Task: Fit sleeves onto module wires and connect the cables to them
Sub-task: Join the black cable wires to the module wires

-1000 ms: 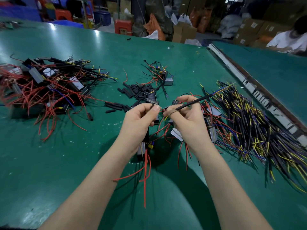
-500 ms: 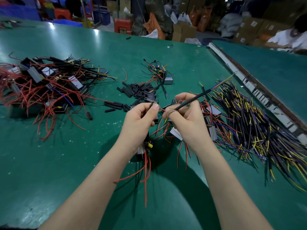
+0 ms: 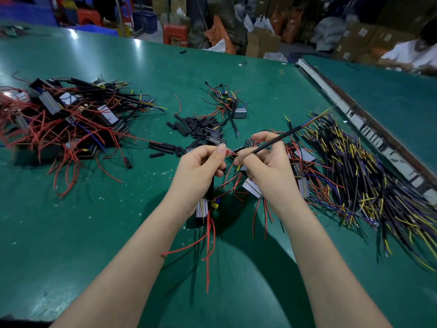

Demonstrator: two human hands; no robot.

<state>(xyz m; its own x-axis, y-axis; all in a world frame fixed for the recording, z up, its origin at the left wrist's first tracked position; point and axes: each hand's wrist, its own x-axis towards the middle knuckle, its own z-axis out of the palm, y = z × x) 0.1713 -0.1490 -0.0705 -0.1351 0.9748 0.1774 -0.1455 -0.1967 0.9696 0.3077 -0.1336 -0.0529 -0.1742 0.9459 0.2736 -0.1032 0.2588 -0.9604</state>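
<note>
Black cable [image 3: 274, 142] tilted lower, red wires [image 3: 208, 235] dangling

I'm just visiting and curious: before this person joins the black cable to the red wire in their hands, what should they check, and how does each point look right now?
1. Left hand pinches the red wire near its tip: ok.
2. Right hand grips the black cable: ok.
3. Wire tip and cable end meet between the fingertips: cannot tell, too small and partly hidden.
4. Sleeve already on the wire: cannot tell; loose black sleeves lie behind the hands.
5. The module hangs below the left hand, its red leads trailing on the table: ok, not snagged as far as visible.
</note>
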